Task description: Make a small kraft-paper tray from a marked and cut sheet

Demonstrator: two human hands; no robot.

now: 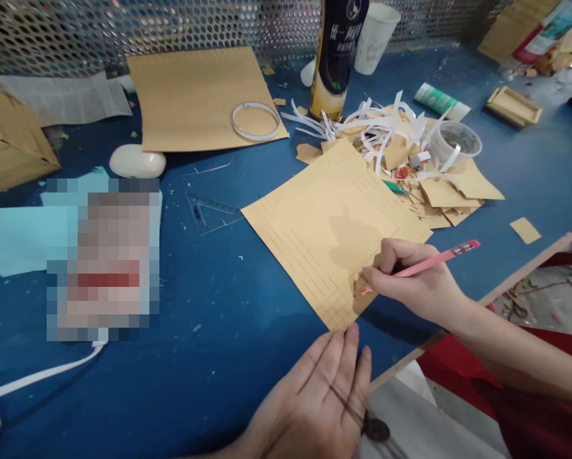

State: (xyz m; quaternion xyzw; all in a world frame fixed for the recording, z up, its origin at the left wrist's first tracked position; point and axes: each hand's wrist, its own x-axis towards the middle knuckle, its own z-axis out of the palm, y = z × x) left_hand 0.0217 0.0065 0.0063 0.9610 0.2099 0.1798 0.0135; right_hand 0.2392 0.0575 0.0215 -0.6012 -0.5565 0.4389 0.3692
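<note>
A brown paper sheet point(324, 217) with pencil lines along its edges lies turned at an angle on the blue table. My right hand point(413, 277) is closed around a pink pencil point(439, 260), its tip at the sheet's lower right part. At the sheet's near corner, my left hand point(319, 389) lies flat with its fingers stretched out, fingertips at the paper's edge; nothing shows in it. A clear set square point(212, 210) rests on the table just left of the sheet.
Paper scraps and white strips point(391, 137) are heaped behind the sheet, beside a tall bottle point(336, 57), a paper cup point(376, 38) and a tape roll point(458, 141). At left are a blurred-out device point(109, 255), a white mouse point(137, 161) and a cable point(51, 371).
</note>
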